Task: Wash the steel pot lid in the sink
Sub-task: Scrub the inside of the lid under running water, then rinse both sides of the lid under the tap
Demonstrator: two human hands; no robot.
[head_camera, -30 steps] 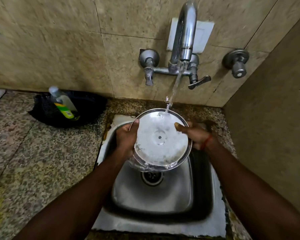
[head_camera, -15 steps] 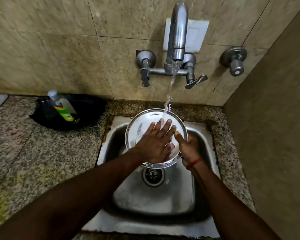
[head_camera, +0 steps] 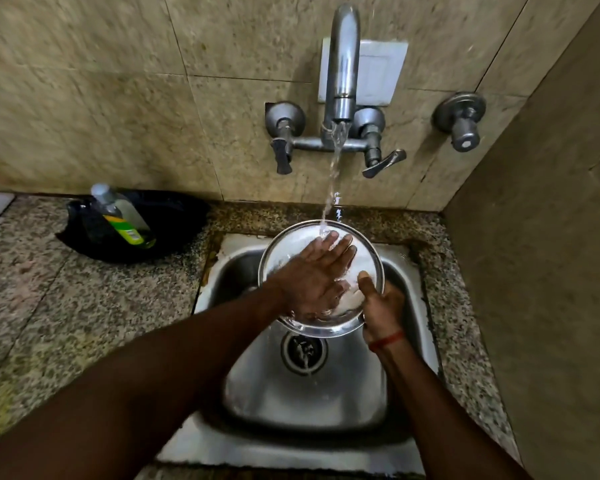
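Observation:
The round steel pot lid (head_camera: 284,247) is held tilted over the steel sink (head_camera: 309,393), its inner face turned toward me. Water from the tap (head_camera: 342,64) runs onto its upper part. My left hand (head_camera: 312,278) lies flat on the lid's face with straight fingers, fingertips in the stream. My right hand (head_camera: 381,306) grips the lid's right rim, thumb on the inner face, fingers hidden behind. Much of the lid is covered by my left hand.
A drain (head_camera: 303,349) sits in the sink under the lid. A bottle of green dish soap (head_camera: 122,216) stands in a black pan (head_camera: 174,220) on the granite counter (head_camera: 66,323) at left. A second valve (head_camera: 461,123) juts from the wall; a side wall closes the right.
One second ago both hands held the lid by its rims. My left hand then moved onto the lid's face and has since slid up toward the stream.

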